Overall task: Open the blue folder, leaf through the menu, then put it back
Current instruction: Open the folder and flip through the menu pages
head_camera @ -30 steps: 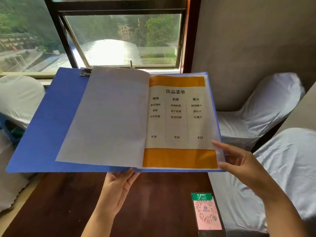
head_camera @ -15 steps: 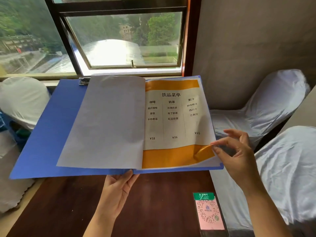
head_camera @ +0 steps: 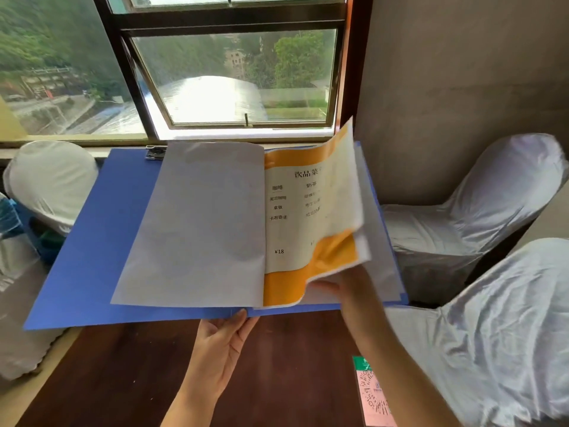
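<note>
Folder (head_camera: 92, 241) is open and held in the air above the dark bench (head_camera: 123, 380), in front of the window (head_camera: 234, 78). The left hand (head_camera: 221, 343) supports it from below at the spine, thumb on the front edge, so its grip is closed on the folder. The right hand (head_camera: 348, 291) lifts the lower corner of the menu page (head_camera: 295, 229), which is orange and white; the page curls up and stands half turned. The fingers go under the sheet, so I judge this grip is pinching the page, though the fingertips are hidden by the paper. One grey page (head_camera: 197, 223) lies already flat on the left side.

The step in hand is to leaf the page over to the left. To do it well, the right hand should carry only this one sheet, because more sheets lie under it and they can come together. The move should follow an arc around the spine, not pull outward, otherwise the page may tear at the binding. The left hand must keep the folder level, because the wide left cover hangs without support and can tip
</note>
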Tool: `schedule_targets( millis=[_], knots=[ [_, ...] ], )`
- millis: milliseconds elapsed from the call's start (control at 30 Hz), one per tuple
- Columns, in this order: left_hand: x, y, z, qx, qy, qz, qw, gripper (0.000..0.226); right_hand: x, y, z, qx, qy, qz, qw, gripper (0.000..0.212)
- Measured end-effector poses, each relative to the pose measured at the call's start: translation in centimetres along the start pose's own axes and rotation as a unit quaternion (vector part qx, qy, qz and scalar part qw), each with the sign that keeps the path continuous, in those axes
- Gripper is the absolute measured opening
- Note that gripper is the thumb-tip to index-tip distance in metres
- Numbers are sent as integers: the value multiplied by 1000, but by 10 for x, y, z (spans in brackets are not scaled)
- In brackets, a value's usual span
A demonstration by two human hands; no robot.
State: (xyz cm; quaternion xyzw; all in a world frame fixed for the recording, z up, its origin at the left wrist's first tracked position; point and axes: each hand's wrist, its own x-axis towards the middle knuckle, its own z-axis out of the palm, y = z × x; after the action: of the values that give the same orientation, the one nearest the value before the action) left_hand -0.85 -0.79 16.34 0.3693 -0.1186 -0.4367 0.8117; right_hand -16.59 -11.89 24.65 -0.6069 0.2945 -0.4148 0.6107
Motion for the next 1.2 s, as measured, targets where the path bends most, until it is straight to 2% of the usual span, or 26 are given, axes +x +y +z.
schedule_targets(
  millis=[33,100,167,233,333,500,567,667,733,800,867,900,933,1000,1067,1200],
  knots=[
    [0,-1,2,2,-3,3,1000,44,-1,3,10,-92,-30,-51,994,33],
    [0,-2,6,7,-5,1,1000,44,-3,9,27,-260,-79,-141,952,43],
    [-1,-3,10,15,-16,-4,1000,41,-4,18,44,-360,-109,-192,907,51],
    [-3,-3,12,27,-26,-2,999,37,-6,25,58,-396,-133,-218,882,57],
    [-5,0,13,49,-29,9,998,39,-8,34,65,-410,-185,-214,867,56],
    [-5,1,9,38,-31,-2,999,44,-8,38,67,-472,-169,-255,827,42],
    [-5,2,9,28,-37,-6,999,44,-7,35,64,-444,-184,-245,842,41],
    [-2,2,8,11,-39,-10,999,43,-2,24,49,-362,-191,-225,884,39],
    [0,4,4,5,-20,-14,1000,42,2,16,29,-348,-110,-243,898,41],
    [1,7,-1,4,-5,-16,1000,42,9,13,-2,-390,21,-259,884,44],
    [2,10,-3,0,-1,-13,1000,41,16,13,-36,-450,113,-197,864,59],
    [3,10,-4,-5,1,-12,1000,41,17,13,-53,-447,114,-141,876,68],
    [4,11,-4,-11,5,-10,1000,41,18,12,-69,-405,87,-81,907,73],
    [7,11,-5,-20,11,-3,1000,41,16,8,-88,-253,-8,17,967,69],
    [9,13,-6,-21,6,6,1000,42,15,8,-100,-210,-52,27,976,59],
    [10,14,-8,-13,-3,11,1000,38,13,13,-102,-187,-28,19,982,46]
  ],
)
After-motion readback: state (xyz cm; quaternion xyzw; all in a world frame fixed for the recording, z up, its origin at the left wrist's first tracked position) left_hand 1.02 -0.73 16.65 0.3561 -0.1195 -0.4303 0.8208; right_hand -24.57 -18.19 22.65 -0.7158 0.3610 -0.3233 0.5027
